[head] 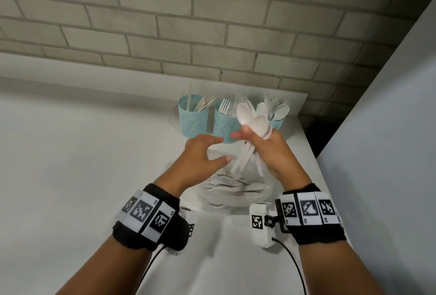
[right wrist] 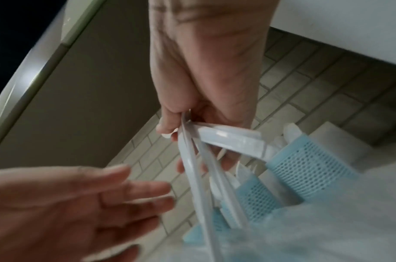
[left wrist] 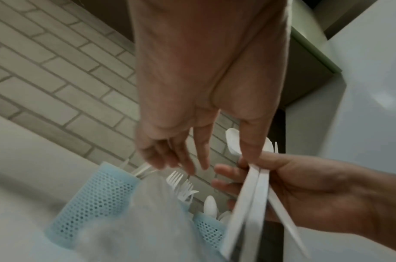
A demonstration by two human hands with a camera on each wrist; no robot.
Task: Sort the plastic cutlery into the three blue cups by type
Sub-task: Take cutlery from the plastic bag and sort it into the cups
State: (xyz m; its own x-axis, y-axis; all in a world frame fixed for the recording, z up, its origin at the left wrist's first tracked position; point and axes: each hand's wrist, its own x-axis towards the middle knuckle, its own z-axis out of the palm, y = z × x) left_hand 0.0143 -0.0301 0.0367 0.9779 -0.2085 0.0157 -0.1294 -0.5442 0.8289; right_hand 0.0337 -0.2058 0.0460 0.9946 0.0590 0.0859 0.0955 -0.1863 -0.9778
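My right hand (head: pixel 258 147) grips a bundle of white plastic spoons (head: pixel 256 121), bowls up and handles fanning down, in front of the cups. My left hand (head: pixel 220 150) is open beside the handles, fingers spread and holding nothing. Three blue mesh cups stand at the back of the counter: the left cup (head: pixel 193 117) holds knives, the middle cup (head: pixel 224 124) forks, the right cup (head: pixel 277 124) spoons. In the right wrist view the spoon handles (right wrist: pixel 192 168) splay out from my pinching fingers. A clear bowl (head: pixel 212 196) below my hands holds more white cutlery.
The white counter (head: pixel 82 164) ends at a brick wall (head: pixel 165 23) behind the cups. Its right edge runs close beside the right cup, with a dark gap (head: pixel 316 134) and a tall pale panel (head: pixel 389 129) beyond.
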